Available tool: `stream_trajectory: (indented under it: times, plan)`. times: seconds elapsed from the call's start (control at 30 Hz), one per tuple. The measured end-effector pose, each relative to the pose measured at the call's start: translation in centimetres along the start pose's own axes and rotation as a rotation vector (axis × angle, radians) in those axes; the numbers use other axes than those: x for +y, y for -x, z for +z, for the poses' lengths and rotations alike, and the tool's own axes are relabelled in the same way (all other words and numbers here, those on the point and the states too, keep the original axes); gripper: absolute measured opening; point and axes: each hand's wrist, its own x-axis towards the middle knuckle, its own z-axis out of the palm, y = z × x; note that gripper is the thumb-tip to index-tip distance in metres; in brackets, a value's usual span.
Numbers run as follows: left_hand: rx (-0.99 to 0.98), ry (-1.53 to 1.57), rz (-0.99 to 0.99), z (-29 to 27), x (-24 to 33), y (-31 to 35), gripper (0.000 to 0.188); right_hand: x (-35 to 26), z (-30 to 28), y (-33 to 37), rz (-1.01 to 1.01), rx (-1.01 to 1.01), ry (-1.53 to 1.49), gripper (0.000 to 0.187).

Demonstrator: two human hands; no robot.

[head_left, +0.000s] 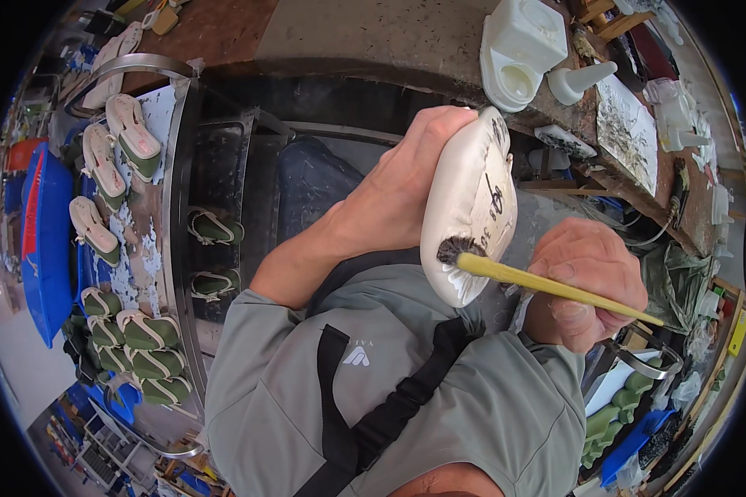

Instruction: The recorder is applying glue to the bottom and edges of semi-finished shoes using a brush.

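My left hand point(394, 186) is wrapped round a cream shoe upper stretched over a last point(441, 195), in the middle of the view. Its underside is turned partly to the right, with dark handwritten marks on it and gathered pleats at the lower end. A brush with a yellowish tapered handle point(547, 286) is pinched in the fingers of my right hand point(593, 269). The brush's dark bristles touch the underside just above the pleats. Whatever my left fingers press on behind the shoe is hidden.
Left stands a metal-framed rack point(180, 248) with cream-and-green shoes point(133, 137), beside a blue bin point(48, 240). Across the top runs a stained workbench point(340, 37), carrying a white plastic container point(522, 45) and a white nozzle-topped bottle point(580, 80). Green soles point(605, 422) lie lower right.
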Motion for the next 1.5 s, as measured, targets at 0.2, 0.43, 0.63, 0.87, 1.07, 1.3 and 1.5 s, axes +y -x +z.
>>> stream_trajectory:
  times: [0.2,0.43,0.63,0.87,1.07,1.3,1.5]
  plan:
    - [-0.103,-0.028,0.027,0.1,0.0,0.1,0.084,0.5,-0.4,0.0,-0.008,-0.018,-0.02,0.02]
    - [-0.182,0.048,-0.004,0.3,0.2,0.6,0.086,0.9,-0.7,0.0,-0.047,-0.044,-0.034,0.021]
    - [-0.233,0.096,-0.027,0.6,0.4,0.5,0.089,0.6,-1.0,-0.1,-0.073,-0.095,-0.024,0.023]
    - [-0.277,0.315,-0.116,1.7,0.0,1.2,0.089,0.9,-1.1,0.1,-0.113,-0.1,-0.058,0.022]
    - [-0.307,0.629,-0.288,2.4,0.0,1.5,0.085,1.2,-1.1,0.1,-0.16,-0.102,-0.081,0.022]
    - [-0.395,0.697,-0.322,1.8,0.3,2.0,0.079,2.0,-1.6,-1.0,-0.259,-0.224,-0.072,0.023]
    - [-0.315,0.553,-0.245,1.1,0.6,1.7,0.079,0.7,-1.8,-0.6,-0.053,-0.04,-0.05,0.018]
